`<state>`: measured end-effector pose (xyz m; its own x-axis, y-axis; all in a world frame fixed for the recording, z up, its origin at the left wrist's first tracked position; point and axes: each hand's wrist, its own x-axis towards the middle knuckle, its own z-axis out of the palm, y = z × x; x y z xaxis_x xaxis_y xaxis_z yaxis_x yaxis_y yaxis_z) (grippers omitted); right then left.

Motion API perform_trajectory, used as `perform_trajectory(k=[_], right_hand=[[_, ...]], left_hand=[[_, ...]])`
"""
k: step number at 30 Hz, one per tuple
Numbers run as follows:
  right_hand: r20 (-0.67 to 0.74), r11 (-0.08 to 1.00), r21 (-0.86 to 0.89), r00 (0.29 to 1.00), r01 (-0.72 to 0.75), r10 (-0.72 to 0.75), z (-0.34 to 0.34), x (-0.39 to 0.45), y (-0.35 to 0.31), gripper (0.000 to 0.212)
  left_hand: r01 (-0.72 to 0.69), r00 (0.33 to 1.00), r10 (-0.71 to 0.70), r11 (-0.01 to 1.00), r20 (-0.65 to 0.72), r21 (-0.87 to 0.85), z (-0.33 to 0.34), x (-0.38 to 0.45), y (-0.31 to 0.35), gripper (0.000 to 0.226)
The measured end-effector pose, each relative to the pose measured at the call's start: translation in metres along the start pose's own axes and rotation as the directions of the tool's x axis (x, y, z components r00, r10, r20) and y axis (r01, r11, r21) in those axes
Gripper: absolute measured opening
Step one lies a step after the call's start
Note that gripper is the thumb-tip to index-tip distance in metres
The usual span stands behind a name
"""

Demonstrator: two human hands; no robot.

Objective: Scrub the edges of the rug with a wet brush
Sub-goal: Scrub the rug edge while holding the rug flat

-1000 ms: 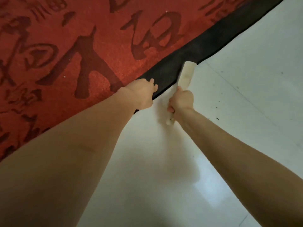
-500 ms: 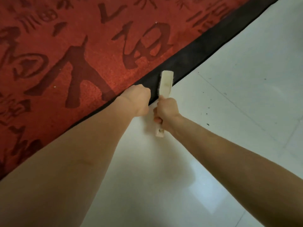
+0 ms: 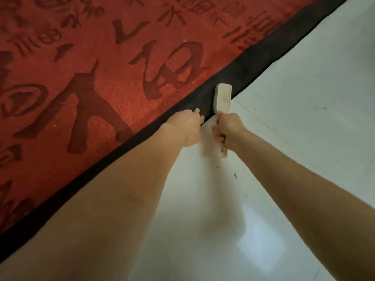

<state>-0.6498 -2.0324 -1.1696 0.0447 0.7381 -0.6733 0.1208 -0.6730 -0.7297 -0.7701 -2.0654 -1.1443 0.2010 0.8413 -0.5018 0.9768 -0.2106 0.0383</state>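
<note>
A red rug (image 3: pixel 101 88) with dark characters and a black border (image 3: pixel 239 76) lies on pale glossy floor tiles (image 3: pixel 304 98), flecked with dark specks. The right hand (image 3: pixel 228 126) grips a pale brush (image 3: pixel 223 98), its head on the border. The left hand (image 3: pixel 185 126) pinches the border's edge just beside it.

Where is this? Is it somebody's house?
Probably a room indoors, maybe a home: a big red rug with a black border lies on a shiny pale tiled floor.
</note>
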Motion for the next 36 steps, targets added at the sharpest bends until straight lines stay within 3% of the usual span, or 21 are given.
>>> perform_trajectory(k=[3, 6, 8, 10, 13, 15, 18, 20, 23, 29, 33, 36], right_hand=[[-0.076, 0.982, 0.188, 0.997, -0.007, 0.021, 0.005, 0.017, -0.021, 0.032], [0.030, 0.954, 0.296, 0.999, -0.035, 0.027, 0.023, -0.009, -0.005, 0.034], [0.078, 0.955, 0.294, 0.997, -0.031, 0.008, 0.010, -0.013, -0.002, 0.035], [0.009, 0.941, 0.338, 1.000, 0.003, -0.006, -0.014, 0.010, -0.018, 0.033], [-0.141, 0.921, 0.390, 0.989, 0.021, 0.038, -0.040, 0.035, -0.049, 0.031], [-0.033, 0.937, 0.348, 0.998, -0.033, 0.048, -0.032, 0.025, -0.045, 0.032], [0.119, 0.964, 0.252, 0.991, -0.083, 0.054, -0.014, 0.012, -0.028, 0.033], [0.082, 0.954, 0.299, 0.997, -0.026, 0.002, -0.016, 0.031, -0.037, 0.033], [-0.048, 0.900, 0.437, 0.999, 0.004, 0.019, -0.016, 0.054, -0.064, 0.034], [-0.106, 0.977, 0.212, 0.994, 0.009, 0.014, -0.021, 0.034, -0.031, 0.032], [-0.301, 0.983, 0.170, 0.953, 0.077, -0.022, -0.045, 0.066, -0.072, 0.037], [-0.245, 0.994, 0.100, 0.969, 0.051, -0.025, -0.039, 0.060, -0.064, 0.041]], left_hand=[[0.000, 0.999, 0.000, 1.000, -0.036, -0.017, -0.002, 0.000, 0.005, 0.049], [0.039, 0.995, -0.046, 0.996, -0.090, -0.078, -0.004, 0.002, 0.001, 0.029], [0.020, 0.997, -0.024, 0.998, -0.067, -0.058, -0.002, 0.008, -0.001, 0.029], [0.009, 0.999, -0.010, 0.999, -0.038, -0.038, -0.002, 0.009, -0.004, 0.032], [0.031, 0.998, -0.033, 0.998, -0.046, -0.049, -0.015, 0.009, 0.002, 0.010], [0.059, 0.993, -0.059, 0.998, -0.102, -0.008, -0.028, 0.013, 0.010, 0.020], [0.072, 0.973, -0.063, 0.997, -0.223, 0.031, -0.034, 0.021, 0.016, 0.004], [0.080, 0.967, -0.067, 0.996, -0.245, 0.043, -0.030, 0.027, 0.019, 0.018], [0.034, 0.981, -0.015, 0.995, -0.193, 0.093, -0.028, 0.028, 0.021, 0.018], [-0.041, 0.985, 0.064, 0.990, -0.163, 0.138, -0.030, 0.029, 0.015, 0.012], [-0.045, 0.988, 0.065, 0.989, -0.143, 0.142, -0.031, 0.030, 0.017, 0.009], [-0.042, 0.989, 0.060, 0.991, -0.135, 0.127, -0.037, 0.034, 0.016, 0.021]])
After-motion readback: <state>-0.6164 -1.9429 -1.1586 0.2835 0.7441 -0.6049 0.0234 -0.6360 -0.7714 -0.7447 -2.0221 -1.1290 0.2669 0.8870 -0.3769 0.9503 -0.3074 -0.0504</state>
